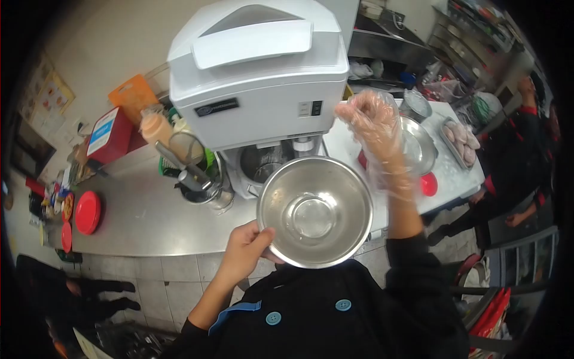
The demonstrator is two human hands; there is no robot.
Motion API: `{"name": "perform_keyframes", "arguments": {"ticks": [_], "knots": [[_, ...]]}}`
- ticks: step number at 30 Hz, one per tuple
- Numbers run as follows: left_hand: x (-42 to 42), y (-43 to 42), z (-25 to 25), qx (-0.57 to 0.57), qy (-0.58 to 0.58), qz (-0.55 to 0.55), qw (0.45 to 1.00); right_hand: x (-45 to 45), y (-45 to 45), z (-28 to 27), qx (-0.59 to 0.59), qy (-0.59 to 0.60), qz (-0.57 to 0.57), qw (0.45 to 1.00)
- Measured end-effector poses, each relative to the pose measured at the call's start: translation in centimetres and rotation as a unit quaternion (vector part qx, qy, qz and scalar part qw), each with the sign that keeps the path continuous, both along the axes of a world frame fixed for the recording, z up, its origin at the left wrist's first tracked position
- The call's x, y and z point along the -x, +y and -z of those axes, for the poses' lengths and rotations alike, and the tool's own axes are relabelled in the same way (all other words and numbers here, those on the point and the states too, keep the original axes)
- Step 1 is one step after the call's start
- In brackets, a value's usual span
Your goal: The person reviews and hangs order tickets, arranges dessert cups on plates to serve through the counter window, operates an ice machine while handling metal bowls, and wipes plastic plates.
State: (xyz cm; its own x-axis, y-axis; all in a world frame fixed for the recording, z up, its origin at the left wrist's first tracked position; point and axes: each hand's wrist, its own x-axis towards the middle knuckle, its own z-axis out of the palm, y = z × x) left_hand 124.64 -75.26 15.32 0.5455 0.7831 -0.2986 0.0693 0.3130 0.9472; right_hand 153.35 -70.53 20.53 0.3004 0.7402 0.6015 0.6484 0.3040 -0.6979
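My left hand (245, 248) grips the near left rim of a round stainless steel mixing bowl (353, 209), thumb over the edge. The bowl is tilted towards me, and a little clear, shiny stuff, water or ice, lies in its bottom. It is in front of a large white countertop machine (263, 110) with a dark badge. A clear plastic glove covers my right hand (373, 116), raised beside the machine's right side near two rocker switches (311, 108). Its fingers are curled in, and nothing shows in them. Contact with the machine cannot be made out.
Left of the machine, a metal container (206, 191) holds utensils on the steel counter (137, 209). Red plates (88, 212) lie further left. On the right, a white table (460, 179) bears a steel bowl (418, 146) and a tray of pale food (463, 143). People in dark clothes stand on both sides.
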Motion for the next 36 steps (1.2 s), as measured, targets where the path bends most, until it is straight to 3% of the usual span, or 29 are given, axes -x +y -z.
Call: {"name": "perform_keyframes", "arguments": {"ticks": [2,6,9,11,13,15,16,19,20,21,24,25,27,28,33,35,36], "knots": [[-2.6,0.9,0.5,0.003,-0.037,0.033,0.999,-2.1,-3.0,-2.5,0.247,0.142,-0.065,0.956],[-9.5,2.7,-0.2,0.002,-0.089,0.05,0.995,-8.4,-8.6,-2.9,0.357,0.19,-0.09,0.91],[-15.8,4.5,-0.6,0.032,-0.109,0.08,0.99,-15.8,-7.0,-0.1,0.369,0.33,-0.077,0.866],[-20.2,5.7,-0.9,0.028,-0.11,0.099,0.989,-20.6,-5.1,-1.2,0.309,0.379,-0.158,0.858],[-24.0,6.0,-1.8,0.047,-0.183,0.083,0.978,-25.7,-3.1,-2.6,0.312,0.218,-0.073,0.922],[-26.2,6.0,-1.3,0.036,-0.184,0.089,0.978,-30.4,0.5,-4.2,0.287,0.336,-0.068,0.894],[-26.9,5.9,-0.6,0.005,-0.148,0.092,0.985,-32.9,2.5,-4.5,0.285,0.332,-0.073,0.896],[-27.7,5.3,3.1,0.015,-0.081,0.051,0.995,-40.5,10.7,-3.6,0.191,0.267,-0.038,0.944],[-27.7,4.8,4.3,0.033,-0.067,0.018,0.997,-42.5,14.0,-2.6,0.141,0.041,0.044,0.988],[-27.5,4.1,5.4,0.053,-0.05,-0.015,0.997,-44.0,17.1,-0.9,0.115,-0.071,0.073,0.988],[-26.6,1.9,7.8,0.072,-0.006,-0.113,0.991,-47.0,25.2,4.2,-0.052,-0.395,0.169,0.901],[-26.3,1.1,8.3,0.075,0.003,-0.123,0.99,-47.2,26.3,5.1,-0.051,-0.387,0.159,0.907],[-25.7,0.2,8.9,0.074,0.03,-0.185,0.979,-47.6,28.3,6.1,0.076,-0.508,0.153,0.844],[-25.7,0.0,8.8,0.076,0.049,-0.212,0.973,-49.0,30.4,7.3,0.116,-0.513,0.149,0.837],[-25.8,-0.3,9.8,0.056,0.104,-0.264,0.957,-48.3,32.0,6.3,0.084,-0.511,0.126,0.846],[-26.5,-0.1,9.8,0.041,0.118,-0.27,0.955,-47.4,32.3,5.8,0.111,-0.405,0.194,0.887],[-27.1,-0.1,9.6,0.023,0.111,-0.266,0.957,-46.9,31.9,5.6,0.124,-0.446,0.163,0.871]]}}
